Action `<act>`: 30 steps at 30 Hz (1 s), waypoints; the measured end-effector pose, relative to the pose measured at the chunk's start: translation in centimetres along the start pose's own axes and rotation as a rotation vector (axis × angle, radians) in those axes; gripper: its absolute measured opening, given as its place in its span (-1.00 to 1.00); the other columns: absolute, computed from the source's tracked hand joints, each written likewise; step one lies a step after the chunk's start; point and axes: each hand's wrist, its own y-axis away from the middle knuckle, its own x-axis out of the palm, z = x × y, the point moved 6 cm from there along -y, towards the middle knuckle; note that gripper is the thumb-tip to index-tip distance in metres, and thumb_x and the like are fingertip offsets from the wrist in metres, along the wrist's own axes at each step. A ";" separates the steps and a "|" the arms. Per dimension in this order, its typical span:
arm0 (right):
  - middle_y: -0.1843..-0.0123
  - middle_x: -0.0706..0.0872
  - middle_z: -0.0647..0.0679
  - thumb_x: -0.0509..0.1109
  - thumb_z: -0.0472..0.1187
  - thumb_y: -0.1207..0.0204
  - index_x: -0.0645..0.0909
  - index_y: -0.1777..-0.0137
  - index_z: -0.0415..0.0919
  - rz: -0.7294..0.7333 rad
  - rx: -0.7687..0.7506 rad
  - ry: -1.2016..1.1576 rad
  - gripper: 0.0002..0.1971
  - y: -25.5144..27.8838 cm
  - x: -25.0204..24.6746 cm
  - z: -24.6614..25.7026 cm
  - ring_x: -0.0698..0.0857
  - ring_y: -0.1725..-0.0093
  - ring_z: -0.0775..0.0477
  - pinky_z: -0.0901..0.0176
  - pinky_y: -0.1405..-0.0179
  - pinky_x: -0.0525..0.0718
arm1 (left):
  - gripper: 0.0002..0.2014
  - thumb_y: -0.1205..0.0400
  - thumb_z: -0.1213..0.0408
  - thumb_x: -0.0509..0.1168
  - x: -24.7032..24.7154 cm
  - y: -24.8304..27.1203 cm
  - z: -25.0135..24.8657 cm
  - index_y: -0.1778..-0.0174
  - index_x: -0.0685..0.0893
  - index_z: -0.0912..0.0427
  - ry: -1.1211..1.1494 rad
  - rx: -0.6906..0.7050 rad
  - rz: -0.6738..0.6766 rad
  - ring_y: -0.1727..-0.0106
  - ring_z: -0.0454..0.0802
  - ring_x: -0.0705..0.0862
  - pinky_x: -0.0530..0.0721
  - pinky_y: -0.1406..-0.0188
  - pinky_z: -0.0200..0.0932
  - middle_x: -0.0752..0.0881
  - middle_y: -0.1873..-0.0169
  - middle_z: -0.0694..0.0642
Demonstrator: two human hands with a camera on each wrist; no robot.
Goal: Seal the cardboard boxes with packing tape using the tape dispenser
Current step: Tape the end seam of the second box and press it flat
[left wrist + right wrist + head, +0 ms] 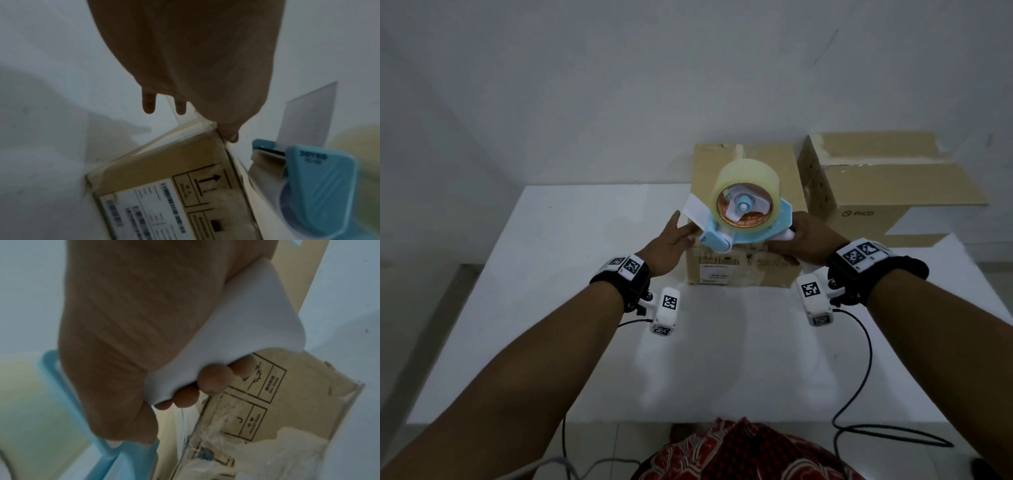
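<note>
The tape dispenser [748, 219] is held above the nearer cardboard box [744, 265] on the tabletop [585, 342]. Its white handle [236, 340] is wrapped by the curled right hand [804, 240]. The loose tape end [697, 212] is met by the left hand [671, 243], fingers spread. The dispenser is judged light and rigid, best gripped by the handle; the thin, sticky tape is best taken at its edge.

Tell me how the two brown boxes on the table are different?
The near box has its top flaps shut, while the far box on the right has a flap sticking out open. The near box sits right under the tape dispenser, held by the right hand, with the left hand at its edge; nobody touches the far box. The far box shows a printed logo; the near box shows a white label. Both are plain cardboard.
</note>
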 end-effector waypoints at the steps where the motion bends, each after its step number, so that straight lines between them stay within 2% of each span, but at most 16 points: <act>1: 0.64 0.62 0.10 0.49 -0.21 -0.54 0.59 0.55 0.24 0.002 -0.009 0.009 -0.54 0.0 0.0 0.0 0.51 0.63 0.13 -0.02 0.37 0.60 | -0.57 -0.46 -0.52 0.02 0.0 -0.2 0.4 -0.27 0.19 -0.88 -0.005 -0.006 0.017 -0.68 -0.03 0.21 0.25 -0.63 0.15 0.03 -0.72 -0.10; 4: 0.61 0.64 0.11 0.49 -0.18 -0.55 0.60 0.48 0.28 0.000 -0.032 0.009 -0.59 0.4 -0.4 -0.1 0.52 0.63 0.15 0.03 0.40 0.59 | -0.61 -0.53 -0.47 0.03 -0.9 1.1 -1.8 -0.29 0.21 -0.83 -0.017 -0.027 0.028 -0.68 0.01 0.22 0.24 -0.63 0.14 -0.02 -0.73 -0.13; 6: 0.61 0.63 0.00 0.46 -0.14 -0.58 0.59 0.44 0.12 -0.016 -0.032 0.001 -0.66 1.0 -1.2 -0.6 0.55 0.62 0.02 0.05 0.44 0.60 | -0.64 -0.71 -0.22 0.07 -1.3 1.5 -2.1 -0.42 0.26 -0.63 -0.028 -0.075 0.045 -0.69 0.05 0.15 0.18 -0.63 0.02 -0.10 -0.73 -0.09; 8: 0.60 0.62 -0.15 0.43 -0.13 -0.61 0.55 0.45 -0.06 -0.037 -0.006 -0.010 -0.64 1.9 -2.2 -1.5 0.59 0.59 -0.15 0.05 0.40 0.61 | -0.61 -0.77 -0.08 0.05 -1.5 1.6 -2.2 -0.52 0.26 -0.50 -0.038 -0.085 0.057 -0.70 0.09 0.11 0.17 -0.58 -0.01 -0.13 -0.73 -0.03; 11: 0.60 0.63 -0.21 0.44 -0.14 -0.59 0.56 0.40 -0.24 -0.059 0.026 -0.002 -0.66 2.8 -2.9 -3.4 0.61 0.57 -0.12 0.15 0.36 0.60 | -0.62 -0.77 -0.07 0.06 -1.5 1.6 -2.2 -0.50 0.29 -0.54 -0.024 -0.072 0.064 -0.70 0.08 0.11 0.15 -0.63 0.03 -0.06 -0.73 -0.01; 13: 0.58 0.65 -0.20 0.46 -0.16 -0.57 0.58 0.33 -0.27 -0.048 0.037 0.014 -0.72 2.9 -2.5 -4.1 0.61 0.57 -0.05 0.12 0.34 0.60 | -0.63 -0.78 0.00 0.09 -1.4 1.3 -1.9 -0.46 0.36 -0.53 0.044 -0.096 0.056 -0.68 0.04 0.19 0.18 -0.62 0.02 0.13 -0.70 0.00; 14: 0.57 0.66 -0.20 0.48 -0.15 -0.56 0.59 0.30 -0.25 -0.043 0.039 0.019 -0.74 2.9 -2.3 -4.4 0.62 0.56 -0.04 0.12 0.34 0.61 | -0.63 -0.78 0.07 0.11 -1.4 1.1 -2.2 -0.43 0.42 -0.50 0.099 -0.102 0.041 -0.62 0.05 0.30 0.27 -0.56 -0.01 0.32 -0.63 0.01; 16: 0.55 0.68 -0.19 0.48 -0.11 -0.55 0.61 0.25 -0.24 -0.034 0.046 0.020 -0.76 2.8 -2.2 -4.8 0.64 0.55 -0.04 0.14 0.35 0.62 | -0.66 -0.78 0.15 0.11 -1.1 0.8 -2.8 -0.41 0.45 -0.34 0.208 -0.131 -0.013 -0.40 0.05 0.51 0.50 -0.24 -0.09 0.57 -0.35 -0.01; 17: 0.55 0.69 -0.17 0.48 -0.08 -0.55 0.62 0.24 -0.24 -0.028 0.048 0.016 -0.75 2.8 -2.2 -5.0 0.65 0.55 -0.04 0.10 0.34 0.63 | -0.65 -0.78 0.11 0.13 -0.8 0.6 -3.1 -0.48 0.36 -0.27 0.259 -0.157 -0.043 -0.36 0.05 0.52 0.52 -0.09 -0.10 0.57 -0.33 -0.01; 19: 0.54 0.68 -0.17 0.46 -0.01 -0.52 0.63 0.24 -0.22 -0.013 0.040 -0.005 -0.72 2.6 -2.2 -5.0 0.67 0.53 -0.10 -0.04 0.32 0.68 | -0.38 -0.74 -0.02 0.19 0.0 0.2 -3.4 -0.65 0.03 -0.23 0.334 -0.208 -0.082 -0.41 0.09 0.51 0.52 0.01 -0.06 0.49 -0.47 0.00; 20: 0.55 0.67 -0.17 0.45 0.01 -0.50 0.63 0.23 -0.21 -0.009 0.036 -0.012 -0.73 2.6 -2.3 -5.0 0.67 0.52 -0.12 -0.11 0.30 0.69 | -0.30 -0.71 -0.07 0.21 0.3 0.1 -3.5 -0.67 -0.07 -0.25 0.338 -0.235 -0.079 -0.39 0.11 0.54 0.55 0.08 -0.07 0.51 -0.48 -0.02; 22: 0.56 0.66 -0.16 0.47 -0.03 -0.50 0.62 0.25 -0.14 0.001 0.032 -0.013 -0.79 2.5 -2.3 -4.9 0.66 0.52 -0.16 -0.18 0.29 0.70 | -0.38 -0.71 -0.06 0.22 0.3 0.0 -3.8 -0.64 0.07 -0.28 0.287 -0.217 -0.072 -0.25 0.08 0.66 0.60 0.25 -0.15 0.63 -0.35 -0.06; 25: 0.59 0.64 -0.15 0.47 -0.16 -0.56 0.57 0.35 -0.11 0.009 0.017 -0.021 -0.74 1.9 -1.8 -3.9 0.62 0.57 -0.13 -0.16 0.33 0.68 | -0.51 -0.76 0.08 0.19 -1.0 0.3 -4.3 -0.60 0.24 -0.22 0.247 -0.159 -0.057 0.04 -0.32 0.66 0.61 0.48 -0.40 0.68 -0.23 -0.06; 27: 0.62 0.61 -0.14 0.44 -0.20 -0.59 0.53 0.44 -0.09 0.002 -0.021 -0.021 -0.65 1.0 -1.0 -2.7 0.59 0.60 -0.07 -0.09 0.38 0.65 | -0.51 -0.75 0.07 0.21 -2.3 0.1 -3.6 -0.60 0.28 -0.23 0.221 -0.150 -0.058 0.09 -0.41 0.63 0.59 0.45 -0.43 0.67 -0.23 -0.08; 28: 0.61 0.62 -0.14 0.44 -0.21 -0.59 0.51 0.47 -0.05 -0.001 -0.033 -0.008 -0.63 0.6 -0.6 -2.2 0.59 0.60 -0.06 -0.05 0.40 0.64 | -0.51 -0.73 0.04 0.24 -3.1 0.1 -3.1 -0.59 0.31 -0.24 0.224 -0.147 -0.067 0.06 -0.38 0.65 0.65 0.33 -0.37 0.67 -0.23 -0.09; 30: 0.59 0.65 -0.16 0.43 -0.20 -0.58 0.48 0.46 -0.01 0.011 -0.050 0.027 -0.63 -0.3 0.2 -1.1 0.60 0.59 -0.06 0.04 0.39 0.62 | -0.47 -0.61 -0.12 0.32 -4.3 0.2 -2.2 -0.51 0.40 -0.34 0.224 -0.157 -0.075 -0.10 -0.17 0.73 0.73 -0.08 -0.02 0.71 -0.25 -0.13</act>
